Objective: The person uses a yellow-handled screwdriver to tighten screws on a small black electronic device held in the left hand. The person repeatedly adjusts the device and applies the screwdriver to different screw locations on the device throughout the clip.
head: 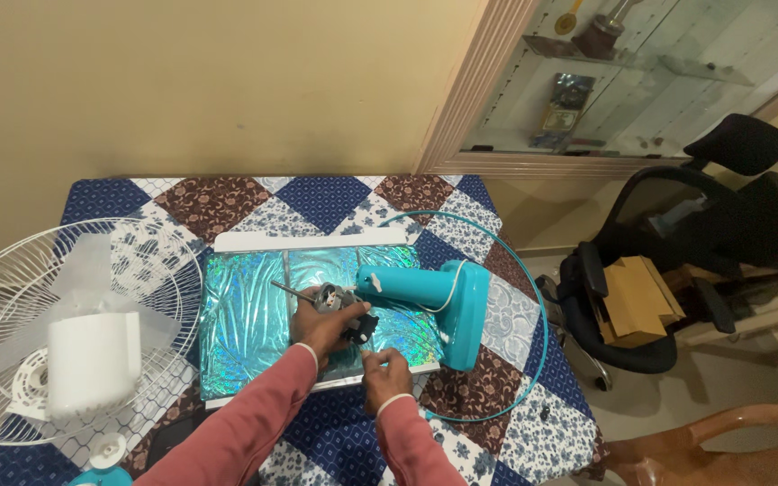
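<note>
A flat brown cardboard package lies on the seat of the black office chair, well to the right of the fingers of the right hand and a little higher in the view. It is folded and rectangular, plain brown. No label, sign or screen is seen.

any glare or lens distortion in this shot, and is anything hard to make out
Head view: the holographic sheet throws bright rainbow glare; wide-angle distortion bows the wall edges and stretches the white fan grille at the left; lighting is dim and warm; the small part under the right hand is too small to tell; the left hand on the motor is fairly sharp.
</note>
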